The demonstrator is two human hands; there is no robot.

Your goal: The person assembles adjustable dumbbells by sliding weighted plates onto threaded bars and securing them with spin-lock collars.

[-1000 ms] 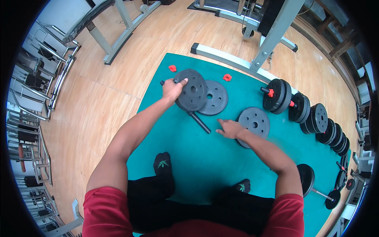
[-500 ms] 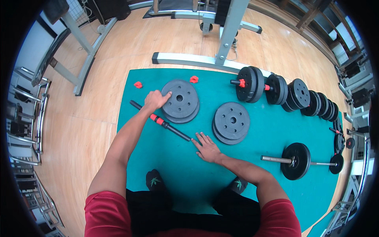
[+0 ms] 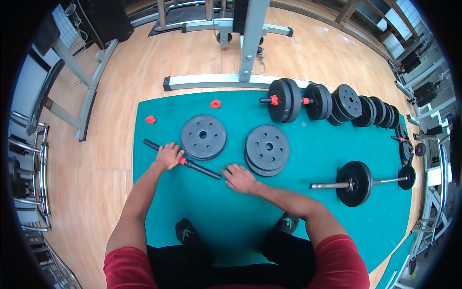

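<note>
My left hand (image 3: 169,156) is closed over the upper part of a dumbbell bar (image 3: 204,169), black with a red middle, which lies slantwise on the green mat (image 3: 211,207). Just beyond that hand, a short stack of grey weight plates (image 3: 211,137) lies flat, its edges now lined up. My right hand (image 3: 239,178) rests low at the bar's near end, fingers spread and holding nothing. To its upper right sits a second stack of grey plates (image 3: 276,156). Two red star-shaped collar nuts (image 3: 150,119) (image 3: 215,104) lie toward the mat's far left.
An assembled dumbbell (image 3: 278,101) and several more plates (image 3: 341,101) stand in a row at the mat's far right. A barbell (image 3: 354,184) with black plates lies to the right. A grey machine frame (image 3: 216,82) borders the far edge. My feet (image 3: 187,231) stand at the near side.
My left hand has come off the left plate stack, moving toward me onto the bar. The stack's top plate now sits squarely. My right hand stays near the bar's end; the view has shifted.
</note>
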